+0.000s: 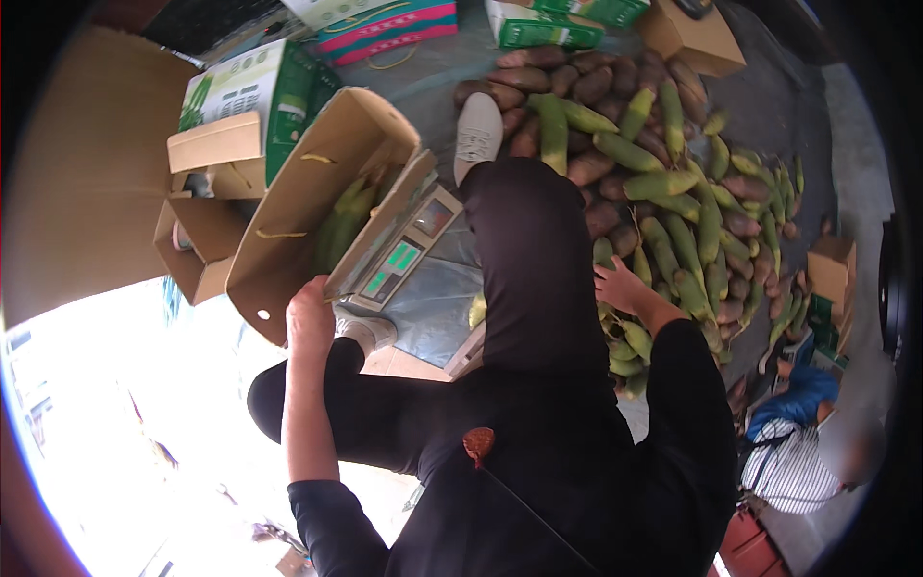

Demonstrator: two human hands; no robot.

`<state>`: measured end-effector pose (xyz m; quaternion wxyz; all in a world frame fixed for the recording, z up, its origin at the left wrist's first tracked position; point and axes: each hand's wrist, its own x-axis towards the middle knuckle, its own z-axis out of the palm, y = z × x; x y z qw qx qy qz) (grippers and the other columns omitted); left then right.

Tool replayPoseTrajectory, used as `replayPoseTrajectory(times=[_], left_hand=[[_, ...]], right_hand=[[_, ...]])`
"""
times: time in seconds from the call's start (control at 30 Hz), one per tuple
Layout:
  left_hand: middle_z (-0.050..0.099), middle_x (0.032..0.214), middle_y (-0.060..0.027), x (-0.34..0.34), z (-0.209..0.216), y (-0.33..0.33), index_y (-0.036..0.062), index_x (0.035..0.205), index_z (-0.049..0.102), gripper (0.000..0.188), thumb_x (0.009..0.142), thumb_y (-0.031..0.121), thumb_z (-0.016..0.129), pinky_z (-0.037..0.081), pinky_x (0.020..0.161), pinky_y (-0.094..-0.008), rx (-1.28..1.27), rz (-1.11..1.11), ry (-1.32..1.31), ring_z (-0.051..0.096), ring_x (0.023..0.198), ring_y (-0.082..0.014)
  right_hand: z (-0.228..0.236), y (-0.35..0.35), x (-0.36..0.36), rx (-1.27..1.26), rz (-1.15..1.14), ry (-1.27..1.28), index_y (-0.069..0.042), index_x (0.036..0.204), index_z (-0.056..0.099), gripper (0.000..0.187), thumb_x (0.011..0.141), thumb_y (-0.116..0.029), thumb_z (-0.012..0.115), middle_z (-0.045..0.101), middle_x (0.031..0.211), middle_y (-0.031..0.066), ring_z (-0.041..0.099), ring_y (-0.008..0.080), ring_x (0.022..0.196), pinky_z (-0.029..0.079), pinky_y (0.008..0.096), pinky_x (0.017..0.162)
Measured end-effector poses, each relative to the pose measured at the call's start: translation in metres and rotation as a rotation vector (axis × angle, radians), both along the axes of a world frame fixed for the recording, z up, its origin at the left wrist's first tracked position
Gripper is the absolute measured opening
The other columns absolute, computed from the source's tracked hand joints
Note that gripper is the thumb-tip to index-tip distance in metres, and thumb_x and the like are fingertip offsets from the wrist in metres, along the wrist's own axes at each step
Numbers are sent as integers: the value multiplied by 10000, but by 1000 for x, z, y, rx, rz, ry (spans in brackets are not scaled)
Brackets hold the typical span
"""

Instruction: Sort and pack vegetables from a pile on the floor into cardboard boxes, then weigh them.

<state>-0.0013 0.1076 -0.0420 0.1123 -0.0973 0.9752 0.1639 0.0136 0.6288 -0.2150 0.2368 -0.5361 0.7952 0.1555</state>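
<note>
My left hand [311,319] is closed on the lower edge of an open cardboard box [279,207], which lies tilted beside a digital scale [409,248] with a lit green display. Several green radishes [348,216] lie inside the box. To the right of my knee, my right hand [623,287] reaches into a large heap, its fingers curled at a green radish [603,254]. More long green radishes [683,240] lie over reddish-brown roots [596,85] there.
Green-and-white cartons [231,91] stand at the left, and a pink and teal bag [385,34] at the back. A small brown box [692,38] sits behind the heap. At the lower right is another person in a striped top [793,468].
</note>
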Motion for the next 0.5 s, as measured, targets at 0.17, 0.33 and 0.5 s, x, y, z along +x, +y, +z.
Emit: replayPoseTrajectory(times=[0.17,0.33,0.5], left_hand=[[633,873,-193,1,-6,-8,34,955,622,278,756,-58,452,490,745,-424,-3,-34,19,610,856,-362],[634,866,-197,3,-11,-9,39,957,625,281,752,-57,458,493,743,-421,21,-38,62,614,854,-363],[634,855,-197,0,-8,-6,49,950,624,265,755,-39,468,495,740,-427,-14,-69,47,615,842,-367]], right_hand=[[14,-18,-8,-54,-375,-20,-192,1199,491,479,756,-223,672,502,1217,-36,357,213,1272,329,544,947],[2,-36,-32,-647,-1558,-44,-88,1212,476,518,746,-135,697,581,1101,71,547,276,1062,427,397,878],[21,-39,-89,-1261,-1566,-316,-19,1232,446,481,800,-70,653,569,1111,82,543,191,1031,435,316,870]])
